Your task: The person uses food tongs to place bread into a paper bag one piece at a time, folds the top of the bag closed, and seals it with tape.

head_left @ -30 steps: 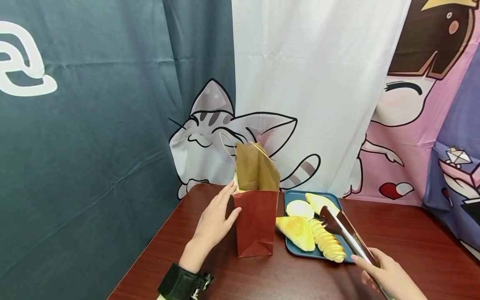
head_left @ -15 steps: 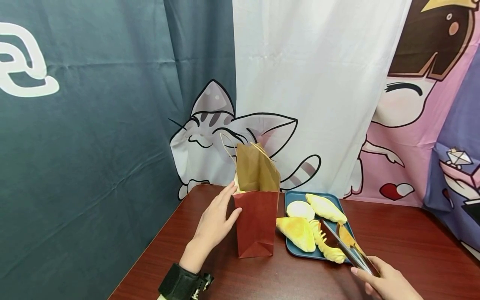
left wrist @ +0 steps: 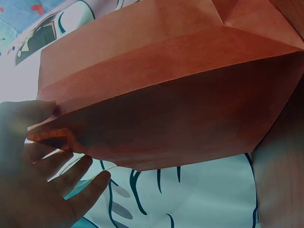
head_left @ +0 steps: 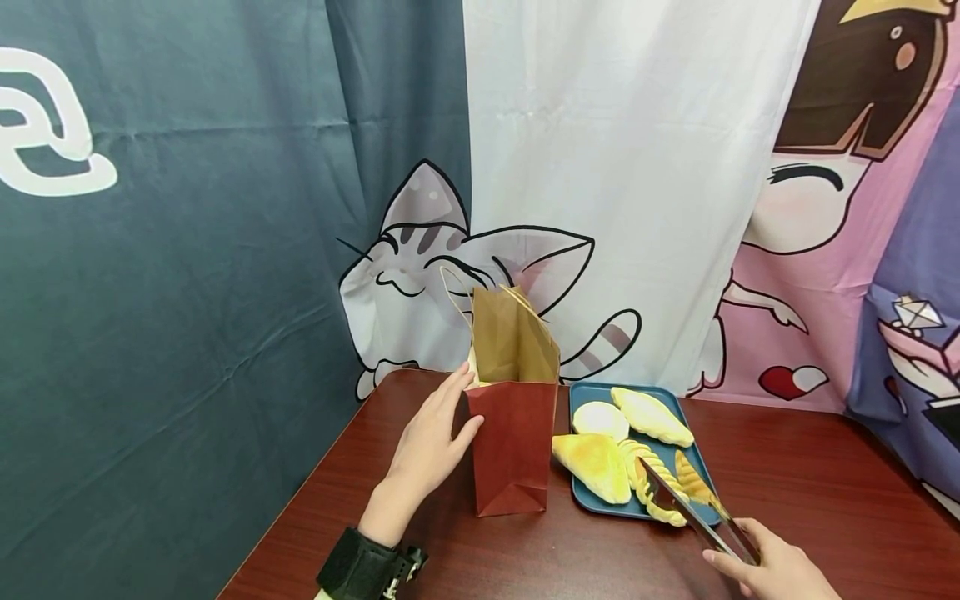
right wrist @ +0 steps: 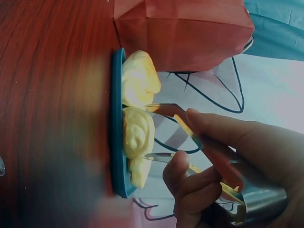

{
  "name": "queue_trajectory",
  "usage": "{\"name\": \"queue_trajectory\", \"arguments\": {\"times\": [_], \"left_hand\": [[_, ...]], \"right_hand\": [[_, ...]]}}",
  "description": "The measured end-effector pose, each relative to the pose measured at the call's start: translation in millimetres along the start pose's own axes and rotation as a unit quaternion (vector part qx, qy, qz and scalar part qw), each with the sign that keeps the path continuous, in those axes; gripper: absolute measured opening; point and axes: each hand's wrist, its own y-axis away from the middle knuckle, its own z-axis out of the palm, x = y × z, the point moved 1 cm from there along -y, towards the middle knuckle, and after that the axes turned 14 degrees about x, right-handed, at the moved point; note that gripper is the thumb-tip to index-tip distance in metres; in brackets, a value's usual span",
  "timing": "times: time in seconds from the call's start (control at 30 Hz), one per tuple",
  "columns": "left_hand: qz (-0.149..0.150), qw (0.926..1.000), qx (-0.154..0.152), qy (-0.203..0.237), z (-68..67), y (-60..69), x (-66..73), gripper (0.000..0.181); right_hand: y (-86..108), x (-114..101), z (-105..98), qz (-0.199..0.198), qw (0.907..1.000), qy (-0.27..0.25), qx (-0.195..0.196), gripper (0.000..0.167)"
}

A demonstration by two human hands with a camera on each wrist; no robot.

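My left hand point(head_left: 427, 442) rests on the left side of a red paper bag point(head_left: 513, 446), its fingers straight near the rim and its thumb at the front. The left wrist view shows the spread fingers point(left wrist: 97, 187) beside the bag. In my right hand point(head_left: 780, 562) are metal tongs point(head_left: 693, 517), their arms spread apart. The tong tips stand on either side of a long twisted bread point(right wrist: 138, 133) on a blue tray point(head_left: 708, 467). Whether they touch it I cannot tell. The bag stands upright with its top open; something pale shows at its left rim.
Next to the twisted bread lie a triangular bread point(head_left: 592, 467), a round pale bun point(head_left: 600, 421) and a long pointed bread point(head_left: 652, 415). The tray sits right of the bag on a brown table point(head_left: 795, 467). A printed curtain point(head_left: 637, 167) hangs behind.
The tongs have come down and toward me, spreading apart over the twisted bread. My right hand has shifted slightly lower. The left hand and the bag stay where they were.
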Motion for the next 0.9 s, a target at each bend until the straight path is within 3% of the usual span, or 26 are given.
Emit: {"name": "queue_trajectory", "arguments": {"times": [0.17, 0.37, 0.9], "left_hand": [[-0.002, 1.0000, -0.001, 0.001, -0.1, -0.3, 0.3, 0.059], [-0.002, 1.0000, 0.000, 0.000, -0.2, -0.1, 0.6, 0.059], [-0.004, 1.0000, -0.001, 0.000, 0.2, 0.8, 0.5, 0.059]], "right_hand": [[0.4, 1.1, -0.9, -0.017, 0.9990, 0.042, -0.006, 0.086], [2.2, 0.9, 0.0, -0.035, 0.9978, 0.054, 0.014, 0.080], [1.6, 3.1, 8.6, -0.020, 0.9960, 0.086, -0.015, 0.089]]}}
